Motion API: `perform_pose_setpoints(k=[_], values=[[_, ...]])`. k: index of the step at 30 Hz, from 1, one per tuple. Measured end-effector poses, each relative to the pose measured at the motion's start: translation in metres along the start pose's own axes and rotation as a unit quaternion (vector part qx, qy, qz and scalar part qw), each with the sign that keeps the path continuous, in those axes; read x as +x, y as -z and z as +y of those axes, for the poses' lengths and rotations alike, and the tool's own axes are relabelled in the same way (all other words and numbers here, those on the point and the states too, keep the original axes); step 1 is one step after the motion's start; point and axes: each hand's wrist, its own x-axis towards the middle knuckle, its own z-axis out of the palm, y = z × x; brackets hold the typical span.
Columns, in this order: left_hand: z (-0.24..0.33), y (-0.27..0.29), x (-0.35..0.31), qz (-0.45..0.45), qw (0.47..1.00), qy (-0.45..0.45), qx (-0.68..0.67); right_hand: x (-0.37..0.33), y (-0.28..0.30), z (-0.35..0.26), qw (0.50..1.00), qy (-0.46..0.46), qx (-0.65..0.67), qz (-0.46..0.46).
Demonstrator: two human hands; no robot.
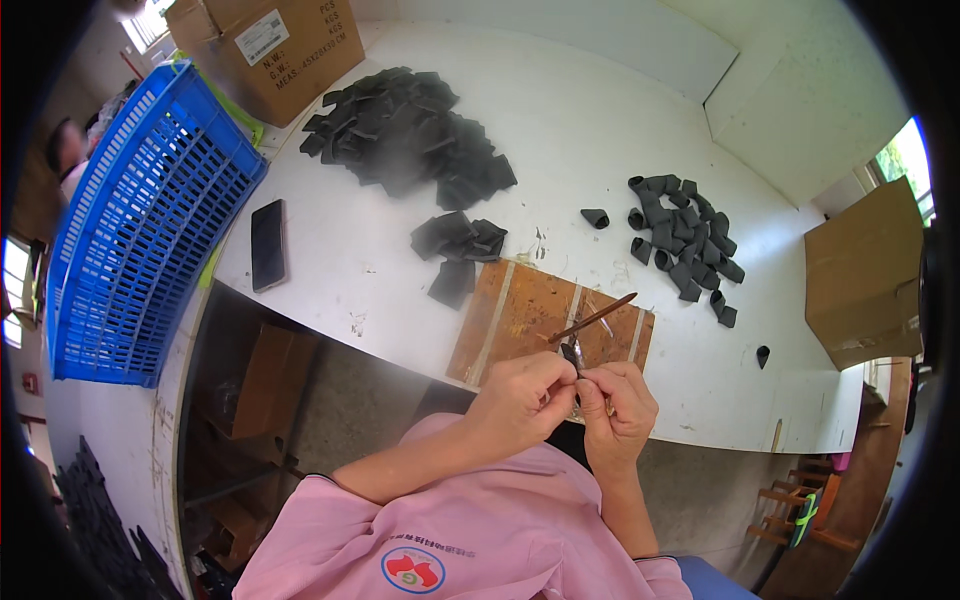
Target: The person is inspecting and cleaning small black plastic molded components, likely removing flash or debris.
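My left hand (525, 398) and my right hand (617, 405) meet above the near edge of the white table, both with fingers pinched. Between them is a small black piece (571, 358), mostly covered by my fingers; it looks like the rolled pieces on the right. Just beyond my hands lies a brown wooden board (530, 310) with pale strips across it. A thin brown stick (600, 317) slants over the board. Flat black pieces (453, 284) lie at the board's far left corner.
A large heap of flat black pieces (400, 130) covers the far left. Rolled black pieces (680, 235) are grouped at right. A phone (268, 245), a blue basket (150, 230) and a cardboard box (270, 50) stand or lie left; another cardboard box (865, 275) is at the right edge.
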Motion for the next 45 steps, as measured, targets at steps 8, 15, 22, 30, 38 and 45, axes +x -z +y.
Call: perform_pose_setpoints(k=[8,15,22,30,38,45], values=[[0.016,-0.012,0.012,0.119,0.918,0.205,-0.317,0.009,-0.008,0.003,0.971,0.065,-0.22,0.071],[0.02,-0.003,0.018,0.034,0.893,0.2,-0.402,0.017,0.017,0.002,0.699,-0.376,0.605,-0.063],[0.029,-0.002,0.037,0.085,0.884,0.222,-0.403,0.04,0.025,-0.009,0.809,-0.376,0.444,-0.083],[0.016,0.022,0.065,-0.006,0.728,0.305,-0.614,0.092,0.018,0.006,0.801,-0.34,0.467,-0.157],[0.005,0.025,0.066,0.007,0.652,0.328,-0.683,0.095,0.013,0.01,0.824,-0.309,0.437,-0.187],[0.019,0.015,0.056,0.049,0.86,0.214,-0.461,0.085,0.016,0.009,0.869,-0.28,0.368,-0.174]])
